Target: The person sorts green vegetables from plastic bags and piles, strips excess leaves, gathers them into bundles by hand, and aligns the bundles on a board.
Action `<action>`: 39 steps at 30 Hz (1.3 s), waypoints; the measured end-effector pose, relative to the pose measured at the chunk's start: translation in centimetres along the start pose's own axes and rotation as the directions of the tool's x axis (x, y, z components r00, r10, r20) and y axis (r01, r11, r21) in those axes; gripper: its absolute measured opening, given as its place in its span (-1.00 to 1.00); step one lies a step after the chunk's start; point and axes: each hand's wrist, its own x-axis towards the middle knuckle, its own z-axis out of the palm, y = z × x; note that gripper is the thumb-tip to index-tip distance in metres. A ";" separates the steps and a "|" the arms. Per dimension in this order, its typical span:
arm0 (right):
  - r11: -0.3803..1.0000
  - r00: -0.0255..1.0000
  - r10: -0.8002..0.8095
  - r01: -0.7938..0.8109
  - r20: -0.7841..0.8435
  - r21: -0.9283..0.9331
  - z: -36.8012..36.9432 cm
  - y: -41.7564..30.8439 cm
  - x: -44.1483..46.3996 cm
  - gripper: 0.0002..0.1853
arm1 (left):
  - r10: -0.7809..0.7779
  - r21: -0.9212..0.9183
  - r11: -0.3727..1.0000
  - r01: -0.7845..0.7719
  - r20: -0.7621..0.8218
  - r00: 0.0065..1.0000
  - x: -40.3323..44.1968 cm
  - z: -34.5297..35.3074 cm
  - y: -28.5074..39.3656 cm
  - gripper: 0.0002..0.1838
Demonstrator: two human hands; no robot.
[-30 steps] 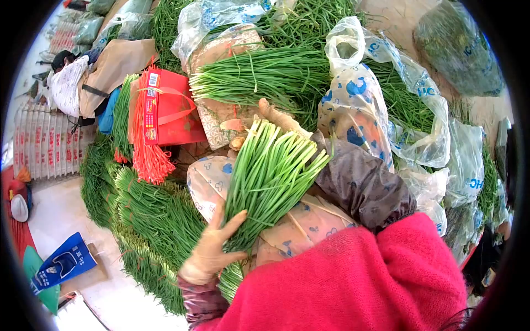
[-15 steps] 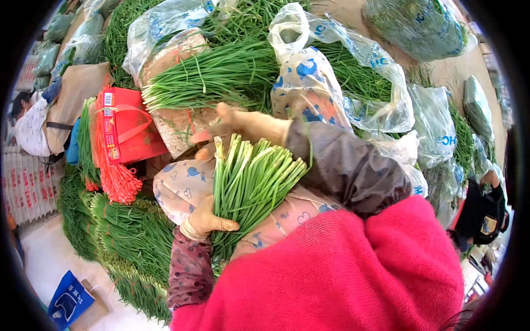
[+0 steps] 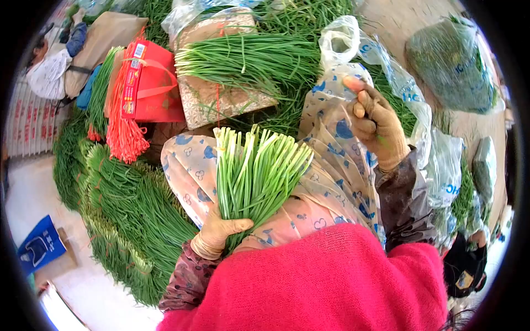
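Note:
My left hand (image 3: 216, 233), in a pale glove, is wrapped round the lower part of a bunch of green chives (image 3: 259, 176). The bunch stands over my lap, its pale cut ends fanned upward. Raised at the right above my covered knee is my gloved right hand (image 3: 378, 118), apart from the bunch. Its fingers are curled in, with bare fingertips showing; whatever they may hold is too small or hidden. Ahead, more chives (image 3: 248, 58) lie across a speckled board (image 3: 201, 107). A patterned plastic cover (image 3: 331, 160) drapes my legs.
A red box (image 3: 157, 83) with red ties (image 3: 126, 132) hanging from it stands left of the board. Stacked chive bundles (image 3: 132, 204) fill the left side. Plastic bags (image 3: 452, 63) of greens lie at the right. Another person's arm (image 3: 477, 238) shows at the right edge.
My right hand has moved from above the bunch to the right and its fingers have curled in. My left hand keeps its hold on the chives. The view has shifted.

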 end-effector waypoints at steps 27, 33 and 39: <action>0.437 0.973 0.183 0.047 0.140 -0.898 15.2 5.4 5.5 -0.67 | 0.183 0.318 0.945 -0.084 -0.297 0.937 2.1 -0.5 -3.0 0.03; 0.537 0.979 -0.199 0.078 -0.037 -0.840 10.8 6.3 8.4 -0.84 | 0.250 0.449 0.889 -0.088 -0.314 0.916 1.6 -0.5 -2.3 0.09; 0.241 0.982 -0.160 0.142 0.105 -0.960 13.3 3.9 7.8 -0.63 | 0.253 0.555 0.832 -0.020 -0.347 0.903 1.9 -0.4 -2.4 0.11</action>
